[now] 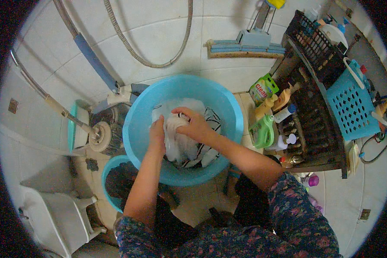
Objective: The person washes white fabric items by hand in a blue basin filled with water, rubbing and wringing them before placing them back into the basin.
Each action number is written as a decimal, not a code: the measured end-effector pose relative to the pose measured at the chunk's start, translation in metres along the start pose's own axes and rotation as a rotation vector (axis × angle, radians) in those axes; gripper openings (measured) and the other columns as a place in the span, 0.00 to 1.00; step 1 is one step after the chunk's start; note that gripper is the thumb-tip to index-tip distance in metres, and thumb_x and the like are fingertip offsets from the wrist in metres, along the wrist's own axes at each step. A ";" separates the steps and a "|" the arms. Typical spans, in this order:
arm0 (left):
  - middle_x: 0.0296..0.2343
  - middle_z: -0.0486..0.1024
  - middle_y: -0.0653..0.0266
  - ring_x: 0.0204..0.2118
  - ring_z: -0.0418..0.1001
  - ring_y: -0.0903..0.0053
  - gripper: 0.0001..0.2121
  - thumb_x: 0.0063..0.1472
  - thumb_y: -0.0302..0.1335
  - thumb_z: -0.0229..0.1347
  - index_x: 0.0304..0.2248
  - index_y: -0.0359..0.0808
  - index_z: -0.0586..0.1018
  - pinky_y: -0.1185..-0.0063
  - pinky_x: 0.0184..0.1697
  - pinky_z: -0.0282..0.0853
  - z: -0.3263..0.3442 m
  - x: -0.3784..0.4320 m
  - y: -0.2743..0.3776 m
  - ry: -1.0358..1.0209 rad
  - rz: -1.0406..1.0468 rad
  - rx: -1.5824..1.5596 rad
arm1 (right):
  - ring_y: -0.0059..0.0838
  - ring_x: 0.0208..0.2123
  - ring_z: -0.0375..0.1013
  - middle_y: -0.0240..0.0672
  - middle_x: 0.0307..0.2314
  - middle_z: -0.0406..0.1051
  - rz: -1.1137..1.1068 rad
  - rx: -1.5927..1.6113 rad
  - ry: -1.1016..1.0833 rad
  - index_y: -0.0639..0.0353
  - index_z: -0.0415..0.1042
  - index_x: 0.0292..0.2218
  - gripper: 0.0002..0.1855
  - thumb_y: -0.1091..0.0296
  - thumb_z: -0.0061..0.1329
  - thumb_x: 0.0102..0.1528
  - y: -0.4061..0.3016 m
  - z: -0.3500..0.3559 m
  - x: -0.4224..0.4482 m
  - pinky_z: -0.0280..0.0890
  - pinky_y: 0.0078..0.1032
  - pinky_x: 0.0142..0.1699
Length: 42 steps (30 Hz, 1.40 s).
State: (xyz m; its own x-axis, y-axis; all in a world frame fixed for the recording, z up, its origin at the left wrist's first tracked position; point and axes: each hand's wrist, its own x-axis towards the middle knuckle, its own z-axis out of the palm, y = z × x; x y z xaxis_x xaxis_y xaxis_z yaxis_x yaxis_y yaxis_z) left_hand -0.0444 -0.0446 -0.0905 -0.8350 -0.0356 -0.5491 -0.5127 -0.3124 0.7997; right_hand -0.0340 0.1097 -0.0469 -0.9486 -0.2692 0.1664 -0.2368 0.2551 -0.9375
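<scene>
In a large light-blue plastic basin [183, 79] lies a heap of wet-looking white cloth [177, 142]. Part of the cloth is bunched up under my right hand [196, 126], whose thumb and fingers curl around it from the right. My left hand [157, 133] lies along the left side of the same bunch, thumb upward; its other fingers are mostly hidden, so a grip there is unclear. Fabric with dark trim [212, 117] spreads on the right side of the heap, inside the basin.
A smaller blue tub [107, 167] holding dark cloth stands at lower left, partly behind my left forearm. A round brush [104, 138] and a white plastic stool [56, 219] are on the left. Detergent bottles [262, 130] line a dark rack [319, 135] at right. A sponge mop [248, 46] leans on the wall.
</scene>
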 end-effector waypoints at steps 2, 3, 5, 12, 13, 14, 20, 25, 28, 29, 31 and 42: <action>0.40 0.64 0.59 0.41 0.64 0.68 0.26 0.53 0.48 0.40 0.45 0.36 0.62 0.71 0.40 0.61 0.010 -0.007 -0.005 -0.162 0.052 -0.174 | 0.29 0.33 0.66 0.38 0.31 0.66 -0.044 0.048 -0.008 0.58 0.63 0.39 0.24 0.73 0.48 0.35 -0.017 -0.001 0.002 0.60 0.23 0.40; 0.39 0.65 0.59 0.40 0.64 0.69 0.27 0.52 0.50 0.39 0.45 0.37 0.62 0.70 0.39 0.62 0.013 -0.012 -0.004 -0.319 0.111 -0.341 | 0.27 0.34 0.65 0.37 0.31 0.66 -0.021 0.165 -0.004 0.58 0.63 0.38 0.24 0.73 0.48 0.34 -0.028 -0.001 0.000 0.60 0.22 0.40; 0.37 0.65 0.60 0.38 0.65 0.69 0.24 0.53 0.48 0.39 0.43 0.38 0.63 0.71 0.39 0.62 0.009 -0.012 0.001 -0.470 0.103 -0.420 | 0.26 0.34 0.65 0.35 0.31 0.66 0.001 0.286 -0.003 0.58 0.63 0.37 0.24 0.73 0.48 0.34 -0.042 0.004 -0.005 0.59 0.22 0.40; 0.32 0.67 0.63 0.35 0.66 0.70 0.15 0.55 0.40 0.40 0.36 0.38 0.67 0.73 0.39 0.63 0.000 -0.008 -0.009 -0.742 0.192 -0.490 | 0.35 0.33 0.65 0.38 0.29 0.64 -0.410 0.046 0.009 0.57 0.62 0.35 0.21 0.73 0.49 0.35 -0.049 0.029 -0.022 0.60 0.25 0.38; 0.32 0.67 0.63 0.35 0.66 0.70 0.15 0.55 0.40 0.40 0.36 0.38 0.67 0.74 0.38 0.63 0.001 -0.005 -0.014 -0.646 0.258 -0.381 | 0.39 0.32 0.65 0.40 0.29 0.64 -0.435 -0.005 0.027 0.56 0.61 0.35 0.20 0.72 0.48 0.36 -0.045 0.032 -0.022 0.60 0.26 0.37; 0.32 0.67 0.63 0.35 0.66 0.70 0.15 0.55 0.40 0.40 0.36 0.38 0.67 0.74 0.38 0.63 0.002 -0.003 -0.019 -0.548 0.325 -0.263 | 0.39 0.32 0.65 0.40 0.29 0.64 -0.436 -0.003 0.028 0.56 0.61 0.35 0.20 0.72 0.48 0.36 -0.037 0.033 -0.019 0.60 0.26 0.37; 0.31 0.67 0.63 0.34 0.66 0.71 0.15 0.56 0.40 0.41 0.35 0.36 0.66 0.76 0.37 0.63 0.006 0.015 -0.047 -0.265 0.840 0.267 | 0.45 0.32 0.66 0.44 0.27 0.66 -0.130 -0.168 0.215 0.55 0.60 0.35 0.17 0.68 0.47 0.41 -0.001 0.023 -0.002 0.60 0.31 0.34; 0.35 0.66 0.57 0.39 0.65 0.70 0.18 0.55 0.36 0.42 0.42 0.31 0.62 0.76 0.39 0.62 0.017 -0.010 -0.027 -0.091 0.253 0.452 | 0.44 0.33 0.66 0.44 0.29 0.67 0.359 -0.436 0.058 0.54 0.60 0.35 0.18 0.57 0.45 0.44 0.023 -0.008 0.000 0.60 0.34 0.36; 0.38 0.64 0.50 0.41 0.64 0.68 0.25 0.51 0.37 0.46 0.45 0.29 0.59 0.75 0.41 0.61 0.003 -0.002 -0.034 -0.086 0.402 0.852 | 0.41 0.34 0.66 0.40 0.31 0.67 0.352 -0.613 0.052 0.54 0.60 0.37 0.20 0.56 0.45 0.44 0.070 -0.013 -0.006 0.60 0.35 0.37; 0.39 0.64 0.48 0.42 0.64 0.67 0.27 0.50 0.38 0.47 0.46 0.29 0.58 0.74 0.41 0.60 0.002 -0.001 -0.036 -0.099 0.513 0.970 | 0.40 0.34 0.66 0.40 0.31 0.67 0.382 -0.697 0.061 0.54 0.61 0.38 0.20 0.57 0.45 0.44 0.080 -0.011 -0.007 0.60 0.35 0.37; 0.41 0.61 0.43 0.43 0.63 0.66 0.32 0.45 0.38 0.52 0.47 0.27 0.56 0.75 0.40 0.61 0.016 -0.010 -0.026 0.095 0.342 0.885 | 0.39 0.35 0.66 0.39 0.31 0.66 0.394 -1.002 0.088 0.55 0.61 0.39 0.21 0.60 0.47 0.42 0.097 -0.005 -0.017 0.60 0.37 0.38; 0.38 0.64 0.42 0.38 0.66 0.63 0.34 0.42 0.35 0.54 0.46 0.26 0.55 0.76 0.38 0.62 0.003 -0.003 -0.028 -0.055 0.279 0.845 | 0.42 0.37 0.63 0.40 0.34 0.63 0.292 -0.814 -0.265 0.49 0.65 0.37 0.24 0.65 0.53 0.33 0.101 0.007 -0.034 0.60 0.38 0.37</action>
State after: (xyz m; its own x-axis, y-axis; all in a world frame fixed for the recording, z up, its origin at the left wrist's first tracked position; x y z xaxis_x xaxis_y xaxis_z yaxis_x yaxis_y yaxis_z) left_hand -0.0278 -0.0329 -0.1109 -0.9486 0.0469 -0.3130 -0.2476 0.5060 0.8262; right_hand -0.0243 0.1379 -0.1499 -0.9388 -0.2695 -0.2145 -0.1645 0.8979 -0.4082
